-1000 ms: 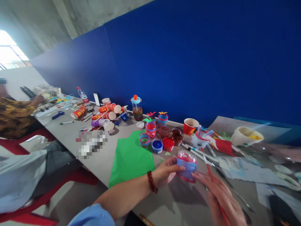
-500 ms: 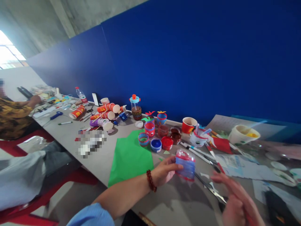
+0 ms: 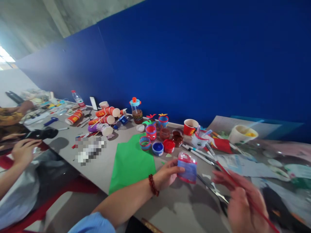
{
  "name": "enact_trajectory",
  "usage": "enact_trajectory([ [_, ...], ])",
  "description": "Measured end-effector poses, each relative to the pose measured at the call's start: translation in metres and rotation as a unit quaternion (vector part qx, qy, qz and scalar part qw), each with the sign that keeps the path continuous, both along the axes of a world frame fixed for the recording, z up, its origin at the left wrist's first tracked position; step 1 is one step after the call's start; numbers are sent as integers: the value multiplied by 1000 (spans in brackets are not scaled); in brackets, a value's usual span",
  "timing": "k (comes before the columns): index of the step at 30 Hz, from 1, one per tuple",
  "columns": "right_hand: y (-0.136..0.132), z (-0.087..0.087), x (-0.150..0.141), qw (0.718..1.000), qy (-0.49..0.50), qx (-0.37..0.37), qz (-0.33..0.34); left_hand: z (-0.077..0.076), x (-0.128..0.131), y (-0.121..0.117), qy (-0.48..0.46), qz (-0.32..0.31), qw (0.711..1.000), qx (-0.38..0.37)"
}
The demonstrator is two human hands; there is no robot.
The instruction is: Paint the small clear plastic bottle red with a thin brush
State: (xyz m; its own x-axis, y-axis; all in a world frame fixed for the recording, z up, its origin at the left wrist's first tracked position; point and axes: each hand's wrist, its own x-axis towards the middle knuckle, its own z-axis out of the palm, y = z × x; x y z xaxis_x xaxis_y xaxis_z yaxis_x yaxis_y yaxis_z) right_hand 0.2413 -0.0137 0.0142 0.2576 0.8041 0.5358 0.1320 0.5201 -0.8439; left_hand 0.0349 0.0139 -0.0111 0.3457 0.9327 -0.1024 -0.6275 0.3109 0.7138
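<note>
My left hand (image 3: 167, 174) is closed on a clear plastic container (image 3: 187, 170), pinching its left side. The container has a blue-painted band and red along its rims. Held above the table at the right, my right hand (image 3: 243, 197) has a thin red-handled paintbrush (image 3: 266, 220) in its fingers; blur hides its exact grip. Beneath and between the hands lie scissors (image 3: 220, 194). Just beyond the container stand an open pot of blue paint (image 3: 157, 149), a pot of red paint (image 3: 169, 146) and a brown paint pot (image 3: 177, 139).
Green paper (image 3: 132, 165) lies left of my left hand. Painted cups (image 3: 151, 132), a drink bottle (image 3: 137, 115) and a red paper cup (image 3: 190, 127) stand farther back. Markers (image 3: 198, 153) lie to the right. At far left another person's hand (image 3: 23, 150) holds a black device (image 3: 42, 133).
The red paintbrush now shows in my right hand, where earlier the fingers were blurred. The view has shifted slightly right. The other person's hand and black device have come into view at left.
</note>
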Motion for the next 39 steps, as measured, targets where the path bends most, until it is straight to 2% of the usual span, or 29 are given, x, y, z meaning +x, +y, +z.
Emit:
enact_trajectory([
  [5,2,18,-1,994,100,-30,-12,1,-1,-1,-8,-3,1000,-1],
  [9,3,38,4,995,85,-49,-30,8,-2,-4,-1,-3,1000,-1],
  [12,11,55,8,996,73,-48,-20,12,-2,-6,1,-13,1000,2],
  [16,42,75,3,998,25,-43,-31,13,-2,-7,22,-39,999,19],
  [19,76,82,-13,992,-69,-78,69,11,-3,-6,39,-52,997,32],
  [23,116,84,-42,949,-181,-140,216,9,-5,-3,51,-91,994,38],
  [26,135,86,-60,907,-293,-146,264,10,-7,-2,59,-117,991,39],
  [33,151,92,-82,860,-400,-129,291,8,-7,-1,69,-121,990,35],
  [39,152,89,-91,829,-473,-114,275,7,-7,0,65,-119,990,30],
])
